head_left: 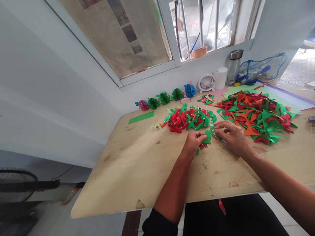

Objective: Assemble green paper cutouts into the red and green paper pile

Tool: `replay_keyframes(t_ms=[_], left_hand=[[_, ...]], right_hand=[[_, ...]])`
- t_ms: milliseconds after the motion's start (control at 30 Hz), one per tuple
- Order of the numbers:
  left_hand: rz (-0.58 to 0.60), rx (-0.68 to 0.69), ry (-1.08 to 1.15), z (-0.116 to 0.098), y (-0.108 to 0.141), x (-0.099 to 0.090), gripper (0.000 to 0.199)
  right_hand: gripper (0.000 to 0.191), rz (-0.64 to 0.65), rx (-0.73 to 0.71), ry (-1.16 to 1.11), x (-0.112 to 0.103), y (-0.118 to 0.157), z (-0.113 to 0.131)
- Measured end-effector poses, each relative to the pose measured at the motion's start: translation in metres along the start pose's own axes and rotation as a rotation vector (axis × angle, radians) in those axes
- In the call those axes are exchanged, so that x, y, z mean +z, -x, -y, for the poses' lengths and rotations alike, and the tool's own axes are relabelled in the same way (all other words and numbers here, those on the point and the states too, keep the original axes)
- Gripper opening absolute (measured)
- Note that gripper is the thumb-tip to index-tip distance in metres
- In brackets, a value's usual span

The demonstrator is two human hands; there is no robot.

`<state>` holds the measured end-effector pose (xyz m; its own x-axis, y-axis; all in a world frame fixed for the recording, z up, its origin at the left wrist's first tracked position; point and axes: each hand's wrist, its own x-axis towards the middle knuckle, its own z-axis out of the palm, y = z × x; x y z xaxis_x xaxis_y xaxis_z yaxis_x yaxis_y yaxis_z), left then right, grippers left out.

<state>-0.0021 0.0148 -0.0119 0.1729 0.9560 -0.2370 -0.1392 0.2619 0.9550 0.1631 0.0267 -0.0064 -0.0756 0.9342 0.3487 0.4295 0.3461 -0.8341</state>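
As fine fingerwork seems underway: paper cluster (177, 121), ten o'clock of left hand (190, 144); that hand, pinched shut on green paper (208, 137); right hand (232, 136), fingertips nearly closed, hold unclear; scraps (248, 115), two o'clock. Steadiness apparently needed.

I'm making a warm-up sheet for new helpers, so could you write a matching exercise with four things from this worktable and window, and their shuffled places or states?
1. Round fan
2. Terracotta-coloured pot
3. Left hand
4. Glass bottle

A. Beside the metal bars
B. Between a white cylinder and a clear pouch
C. Right of the blue paper ornament
D. Holding a green paper piece

Pairs: 1-C, 2-A, 3-D, 4-B
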Motion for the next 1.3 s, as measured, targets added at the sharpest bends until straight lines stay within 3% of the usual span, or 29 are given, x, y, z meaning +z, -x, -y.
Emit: replay_keyframes(t_ms=[233,533,1300], left_hand=[[0.082,-0.068,0.002,0.0001,-0.0006,-0.0004,0.018],[0.155,-0.119,0.032,-0.0013,0.0001,-0.0040,0.026],[0.194,-0.098,0.035,-0.0035,0.0003,-0.0085,0.024]], right_hand=[[0.012,-0.024,-0.223,0.090,0.0003,0.0003,-0.0019],[0.010,0.001,-0.363,0.189,0.0008,0.0005,-0.0040],[0.012,0.054,-0.433,0.204,-0.0010,0.0011,0.0014]])
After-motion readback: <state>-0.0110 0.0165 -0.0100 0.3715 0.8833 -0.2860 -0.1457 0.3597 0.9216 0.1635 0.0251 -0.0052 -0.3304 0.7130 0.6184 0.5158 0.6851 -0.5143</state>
